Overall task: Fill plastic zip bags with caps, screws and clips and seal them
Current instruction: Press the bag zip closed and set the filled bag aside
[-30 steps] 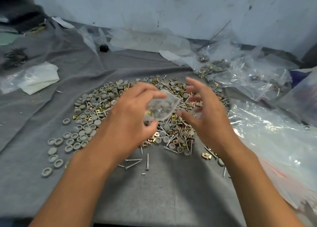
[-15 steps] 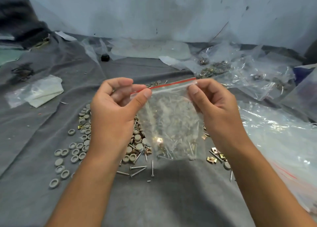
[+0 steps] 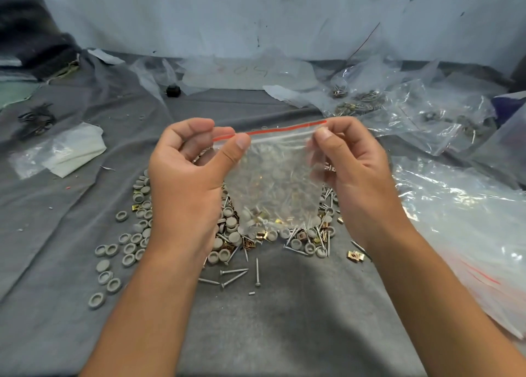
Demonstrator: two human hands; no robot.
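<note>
A clear zip bag (image 3: 277, 183) with a red line along its top hangs upright between both hands above the parts pile. Grey caps, screws and gold clips show through it near the bottom. My left hand (image 3: 190, 183) pinches the bag's top left corner between thumb and fingers. My right hand (image 3: 355, 174) pinches the top right corner. Under the bag lies a pile of grey caps (image 3: 133, 243), loose screws (image 3: 234, 277) and gold clips (image 3: 355, 255) on the grey cloth (image 3: 270, 319). Much of the pile is hidden behind my hands and the bag.
Crumpled clear plastic bags (image 3: 421, 114) holding more hardware lie at the back right. A stack of unused zip bags (image 3: 478, 240) lies at the right. A folded white bag (image 3: 71, 151) and a dark clump of wire clips (image 3: 37, 120) sit at the left. A wall (image 3: 256, 15) closes the back.
One second ago my left hand held the bag bunched and my right hand was open. Both hands now hold its top corners, the bag stretched flat and raised slightly.
</note>
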